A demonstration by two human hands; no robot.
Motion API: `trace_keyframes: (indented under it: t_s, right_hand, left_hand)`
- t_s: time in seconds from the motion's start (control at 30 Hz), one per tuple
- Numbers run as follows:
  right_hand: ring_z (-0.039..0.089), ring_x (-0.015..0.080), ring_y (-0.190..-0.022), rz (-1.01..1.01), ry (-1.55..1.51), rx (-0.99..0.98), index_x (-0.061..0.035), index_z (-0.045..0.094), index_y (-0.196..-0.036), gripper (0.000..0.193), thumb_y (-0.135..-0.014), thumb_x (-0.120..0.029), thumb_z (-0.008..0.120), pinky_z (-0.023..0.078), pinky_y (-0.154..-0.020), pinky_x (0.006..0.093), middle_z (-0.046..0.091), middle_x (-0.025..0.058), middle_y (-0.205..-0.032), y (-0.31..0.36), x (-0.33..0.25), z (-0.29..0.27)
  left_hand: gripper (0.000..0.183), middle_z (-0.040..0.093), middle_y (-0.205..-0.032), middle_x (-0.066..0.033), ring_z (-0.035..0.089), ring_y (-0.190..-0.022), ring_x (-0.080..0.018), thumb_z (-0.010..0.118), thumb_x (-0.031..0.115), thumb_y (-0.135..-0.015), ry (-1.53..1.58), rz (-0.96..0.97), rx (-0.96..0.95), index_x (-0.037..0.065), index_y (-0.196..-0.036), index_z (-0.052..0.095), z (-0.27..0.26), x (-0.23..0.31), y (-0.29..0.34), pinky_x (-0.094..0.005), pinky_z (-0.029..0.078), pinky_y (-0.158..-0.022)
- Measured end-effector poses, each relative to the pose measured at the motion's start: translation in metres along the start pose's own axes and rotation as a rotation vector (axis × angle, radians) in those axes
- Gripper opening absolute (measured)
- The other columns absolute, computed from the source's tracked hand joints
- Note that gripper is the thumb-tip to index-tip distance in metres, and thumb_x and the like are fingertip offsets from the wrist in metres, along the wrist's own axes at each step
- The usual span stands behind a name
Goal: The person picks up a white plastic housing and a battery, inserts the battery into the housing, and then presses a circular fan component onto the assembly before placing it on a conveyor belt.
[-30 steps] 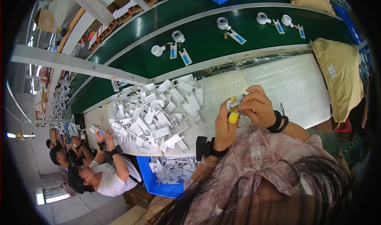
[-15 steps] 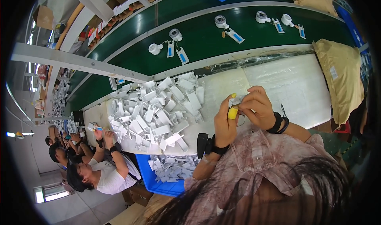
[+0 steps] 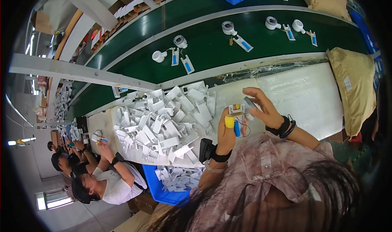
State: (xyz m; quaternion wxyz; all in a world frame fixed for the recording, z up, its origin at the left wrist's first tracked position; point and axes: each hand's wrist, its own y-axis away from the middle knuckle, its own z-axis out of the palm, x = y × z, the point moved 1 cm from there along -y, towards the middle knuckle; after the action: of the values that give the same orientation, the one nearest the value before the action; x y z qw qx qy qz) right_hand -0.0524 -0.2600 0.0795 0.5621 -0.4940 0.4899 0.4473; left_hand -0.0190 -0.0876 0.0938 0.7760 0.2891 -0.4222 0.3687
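Note:
Above the worktable, my left hand grips a small white plastic housing between thumb and finger, which wear yellow covers. A blue cylinder like a battery shows just below it, by a thin dark wire. On the other side, my right hand has its fingers round a grey-and-white round head, close against the housing. How the two parts join is too small to tell. Left of my hands, a heap of white plastic housings covers the table.
A green conveyor beyond the table carries several round white heads wired to blue-marked housings. At the near edge sits a blue bin of small light parts. A brown paper sack stands right; a co-worker sits left.
The parts in my hands have turned, so the round head and the blue cylinder now show. My right hand has opened out from a close pinch to a wider grip.

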Motion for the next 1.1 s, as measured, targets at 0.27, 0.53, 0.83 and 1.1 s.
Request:
trace_keyframes:
  t_s: [0.27,0.53,0.83,1.1]
  right_hand:
    - [0.048,0.0149,-0.119,0.58,-0.42,-0.213,-0.0067,0.04,-0.14,0.049,-0.099,-0.03,0.053,0.037,-0.104,0.0331,0.048,0.0061,-0.13,-0.015,0.02,-0.003]
    - [0.045,0.0217,-0.124,-0.175,0.339,-0.015,-0.0026,0.044,-0.135,0.048,-0.092,-0.019,0.057,0.033,-0.107,0.0353,0.049,0.0127,-0.128,-0.018,-0.004,-0.005]
    - [0.057,0.0241,-0.103,0.398,-0.03,-0.129,-0.0001,0.056,-0.121,0.04,-0.094,-0.03,0.057,0.044,-0.091,0.0333,0.06,0.0137,-0.108,-0.006,0.051,-0.03]
    - [0.064,0.031,-0.087,0.325,0.606,-0.352,0.001,0.06,-0.107,0.037,-0.093,-0.033,0.057,0.051,-0.076,0.037,0.065,0.0187,-0.096,0.002,0.071,-0.045]
  left_hand:
    - [0.047,0.058,-0.089,-0.0099,0.054,-0.061,-0.013,0.041,0.037,-0.103,0.028,-0.064,-0.001,0.003,-0.135,0.039,-0.013,0.0,-0.014,-0.0242,0.046,-0.051]
    - [0.049,0.057,-0.093,-0.0086,0.055,-0.063,-0.013,0.053,0.032,-0.099,0.045,-0.003,-0.068,0.005,-0.137,0.037,-0.021,-0.008,-0.018,-0.0248,0.047,-0.051]
    - [0.047,0.061,-0.09,-0.0113,0.061,-0.067,-0.0184,0.046,0.038,-0.099,0.009,-0.43,-0.056,0.003,-0.13,0.043,-0.01,-0.043,-0.025,-0.0318,0.053,-0.057]
    - [0.047,0.059,-0.12,-0.0259,0.058,-0.11,-0.0356,0.061,0.017,-0.087,-1.164,-0.007,-0.117,-0.001,-0.129,0.05,-0.117,-0.034,-0.092,-0.0407,0.046,-0.094]
